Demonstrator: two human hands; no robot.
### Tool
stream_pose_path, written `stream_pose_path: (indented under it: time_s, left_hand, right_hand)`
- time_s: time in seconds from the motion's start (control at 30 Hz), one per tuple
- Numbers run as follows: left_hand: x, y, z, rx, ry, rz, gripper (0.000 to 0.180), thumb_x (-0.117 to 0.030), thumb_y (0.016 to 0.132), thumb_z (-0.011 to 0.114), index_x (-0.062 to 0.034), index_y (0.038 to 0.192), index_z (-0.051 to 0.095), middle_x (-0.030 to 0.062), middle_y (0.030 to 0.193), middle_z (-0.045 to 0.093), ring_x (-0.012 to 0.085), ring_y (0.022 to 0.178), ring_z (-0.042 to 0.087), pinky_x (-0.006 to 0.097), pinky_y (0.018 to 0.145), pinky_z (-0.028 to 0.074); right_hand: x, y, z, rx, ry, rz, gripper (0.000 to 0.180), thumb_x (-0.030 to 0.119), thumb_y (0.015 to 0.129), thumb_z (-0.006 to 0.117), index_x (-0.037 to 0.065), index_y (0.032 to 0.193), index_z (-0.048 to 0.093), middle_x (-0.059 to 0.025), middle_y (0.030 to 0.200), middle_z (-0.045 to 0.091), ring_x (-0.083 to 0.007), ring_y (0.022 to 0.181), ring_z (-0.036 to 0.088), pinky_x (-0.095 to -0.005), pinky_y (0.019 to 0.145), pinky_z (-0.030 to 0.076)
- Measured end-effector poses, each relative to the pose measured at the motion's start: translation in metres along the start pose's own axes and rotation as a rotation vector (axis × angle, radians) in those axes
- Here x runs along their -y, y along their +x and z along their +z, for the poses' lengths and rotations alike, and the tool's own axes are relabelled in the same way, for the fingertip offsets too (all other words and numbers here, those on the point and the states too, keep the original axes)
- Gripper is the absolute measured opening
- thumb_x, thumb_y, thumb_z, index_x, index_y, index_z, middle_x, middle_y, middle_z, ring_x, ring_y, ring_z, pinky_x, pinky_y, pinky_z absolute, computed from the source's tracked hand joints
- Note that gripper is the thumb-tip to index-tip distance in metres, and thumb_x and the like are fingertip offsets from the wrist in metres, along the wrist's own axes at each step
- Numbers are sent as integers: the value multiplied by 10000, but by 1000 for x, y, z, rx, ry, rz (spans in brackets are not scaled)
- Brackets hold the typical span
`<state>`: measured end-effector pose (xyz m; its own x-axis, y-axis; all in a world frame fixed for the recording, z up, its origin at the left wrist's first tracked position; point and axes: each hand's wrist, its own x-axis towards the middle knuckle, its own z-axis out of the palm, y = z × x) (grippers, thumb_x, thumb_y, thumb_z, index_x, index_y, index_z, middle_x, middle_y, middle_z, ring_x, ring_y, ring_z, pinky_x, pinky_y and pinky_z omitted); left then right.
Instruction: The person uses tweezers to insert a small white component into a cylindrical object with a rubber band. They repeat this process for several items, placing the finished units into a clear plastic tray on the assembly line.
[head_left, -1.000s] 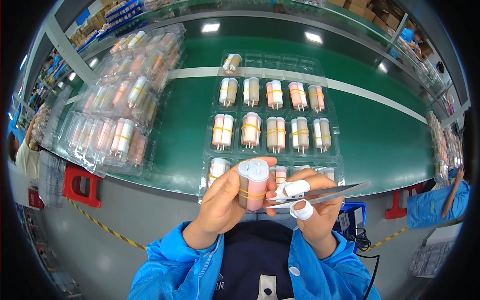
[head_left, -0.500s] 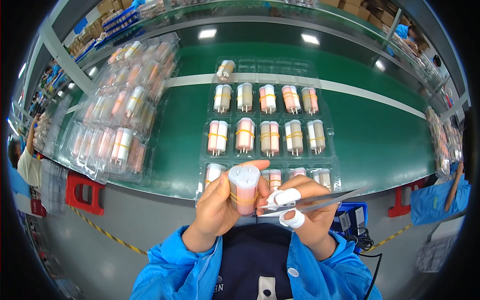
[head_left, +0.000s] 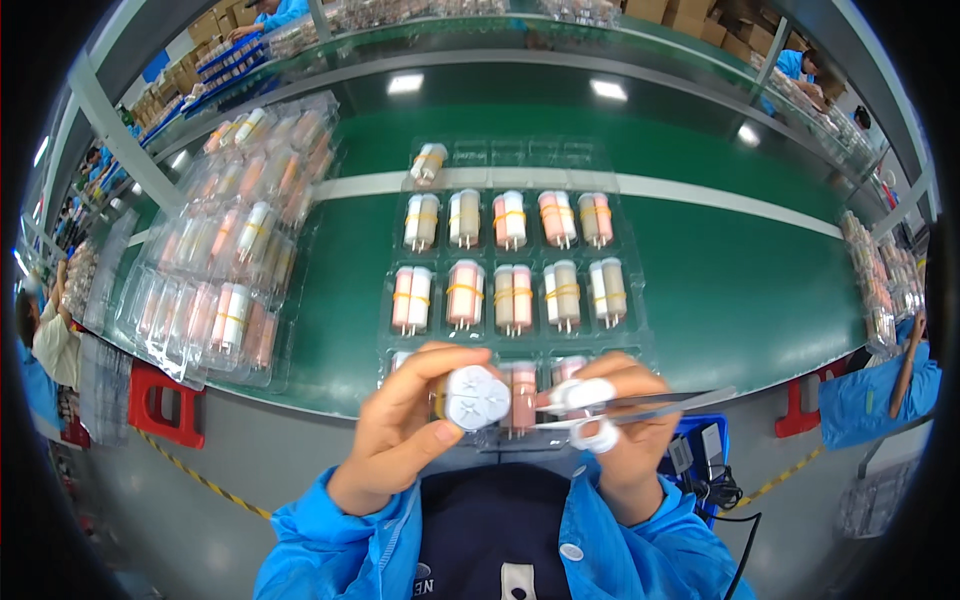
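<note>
My left hand [head_left: 400,430] grips a small white cylinder bundle [head_left: 475,397], its round end turned toward me. My right hand [head_left: 620,440], with white finger cots on thumb and forefinger, pinches metal tweezers [head_left: 650,405] whose tips point left at the bundle's end. Just beyond both hands lies a clear plastic tray [head_left: 630,330] on the green table, holding rows of paired white and pink cylinders bound with yellow bands [head_left: 465,293]. The tray's nearest row is partly hidden behind my hands.
A stack of filled clear trays [head_left: 225,250] lies at the left on the green table [head_left: 740,290]. Red stools [head_left: 160,405] stand on the grey floor. Other workers in blue sit at the left and right edges. A blue box with cables [head_left: 705,460] is at my right.
The left hand has tipped the bundle from upright so its end faces me and lowered it slightly. The tweezers have stayed beside it, tips now at its end.
</note>
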<state>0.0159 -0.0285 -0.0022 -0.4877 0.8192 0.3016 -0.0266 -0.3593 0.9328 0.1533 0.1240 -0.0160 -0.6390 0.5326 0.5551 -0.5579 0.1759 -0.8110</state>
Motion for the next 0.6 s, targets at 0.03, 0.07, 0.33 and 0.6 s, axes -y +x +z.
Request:
stream_pose_path:
  time_s: [0.03,0.07,0.33,0.6]
  left_hand:
    - [-5,7,-3,-24,93,31,563,-302,858,623,82,1236,462,166,1063,577,214,989,578,326,854,464]
    - [-12,13,-14,-28,212,30,560,-275,820,664,78,1215,480,154,1065,582,213,1004,576,335,883,459]
    - [-19,154,-37,-50,727,69,309,-173,893,600,-30,1163,552,61,868,614,90,753,577,220,600,445]
    - [92,254,-84,-211,1435,75,412,-148,748,695,-49,1130,577,223,1042,562,385,1016,555,437,876,467]
  right_hand:
    - [-4,-1,-11,-109,4,-40,242,46,725,727,-31,939,646,-183,907,652,-217,780,647,-310,701,532]
    - [-4,2,-22,-207,44,-80,221,51,754,699,-38,939,618,-178,891,633,-236,777,647,-348,694,554]
    - [-33,-14,-111,-719,-103,-10,156,59,866,611,-66,954,577,-148,843,616,-238,754,657,-329,674,574]
    - [-37,-17,-113,-668,-33,71,143,40,852,617,-72,931,575,-152,829,615,-242,713,659,-316,638,574]
